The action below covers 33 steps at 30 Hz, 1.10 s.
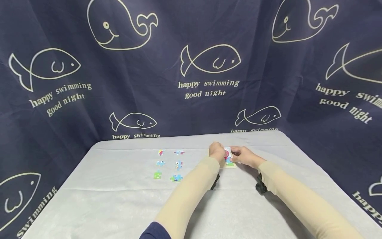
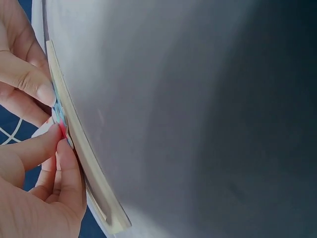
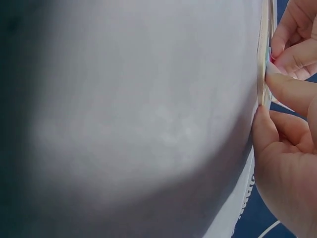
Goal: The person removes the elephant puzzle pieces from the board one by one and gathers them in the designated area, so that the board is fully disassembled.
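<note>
A shallow wooden puzzle tray [image 1: 229,167] lies toward the far right of the table, with colourful jigsaw pieces [image 1: 229,159] at its right side. My left hand [image 1: 218,151] is over the tray's left part. In the left wrist view its thumb and finger pinch a jigsaw piece [image 2: 63,129] with pink on it, low against the tray. My right hand [image 1: 246,156] holds the tray's right edge. One fingertip rests on the pieces and another lies at the tray's end in the right wrist view. The hands hide much of the tray's inside.
Several loose jigsaw pieces [image 1: 176,178] lie apart in two columns left of the tray. A pale cloth covers the table [image 1: 98,199]. Behind it hangs a dark blue curtain [image 1: 167,109] with fish and whale drawings.
</note>
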Each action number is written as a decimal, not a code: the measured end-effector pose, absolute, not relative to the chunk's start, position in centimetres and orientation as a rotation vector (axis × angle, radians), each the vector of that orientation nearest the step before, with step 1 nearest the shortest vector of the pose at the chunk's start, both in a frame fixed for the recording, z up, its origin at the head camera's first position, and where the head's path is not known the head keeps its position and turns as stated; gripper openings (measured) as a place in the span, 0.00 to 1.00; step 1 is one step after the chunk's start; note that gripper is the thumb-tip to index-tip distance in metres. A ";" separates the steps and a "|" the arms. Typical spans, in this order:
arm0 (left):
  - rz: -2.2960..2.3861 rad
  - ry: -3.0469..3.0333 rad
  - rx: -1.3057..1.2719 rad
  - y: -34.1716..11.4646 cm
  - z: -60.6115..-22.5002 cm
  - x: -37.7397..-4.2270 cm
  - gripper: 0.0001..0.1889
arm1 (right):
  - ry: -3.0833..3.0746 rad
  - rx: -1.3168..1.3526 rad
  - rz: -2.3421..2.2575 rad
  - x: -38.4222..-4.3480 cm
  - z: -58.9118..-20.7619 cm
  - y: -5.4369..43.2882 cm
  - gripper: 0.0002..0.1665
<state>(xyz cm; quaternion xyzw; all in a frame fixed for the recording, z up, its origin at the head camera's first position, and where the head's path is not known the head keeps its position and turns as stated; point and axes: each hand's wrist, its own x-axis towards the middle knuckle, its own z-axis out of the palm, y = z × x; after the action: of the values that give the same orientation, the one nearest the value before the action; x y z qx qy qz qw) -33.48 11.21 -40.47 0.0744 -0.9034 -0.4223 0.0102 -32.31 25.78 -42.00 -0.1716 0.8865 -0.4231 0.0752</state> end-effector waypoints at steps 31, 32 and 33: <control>-1.260 -2.867 0.126 11.1 -40.3 -33.0 0.08 | 2.674 -0.366 -1.218 -32.1 -41.3 25.6 0.32; -1.253 -2.869 0.120 11.1 -40.4 -33.0 0.09 | 2.677 -0.363 -1.215 -32.0 -41.3 25.6 0.32; -1.251 -2.871 0.119 11.1 -40.4 -33.1 0.09 | 2.680 -0.362 -1.212 -32.0 -41.3 25.5 0.32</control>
<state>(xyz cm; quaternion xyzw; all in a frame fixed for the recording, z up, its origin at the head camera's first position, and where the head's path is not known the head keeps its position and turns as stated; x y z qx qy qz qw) -33.06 11.13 -40.41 0.0380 -0.9161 -0.3991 0.0037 -32.03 25.51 -41.33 -0.1218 0.9008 -0.4072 0.0891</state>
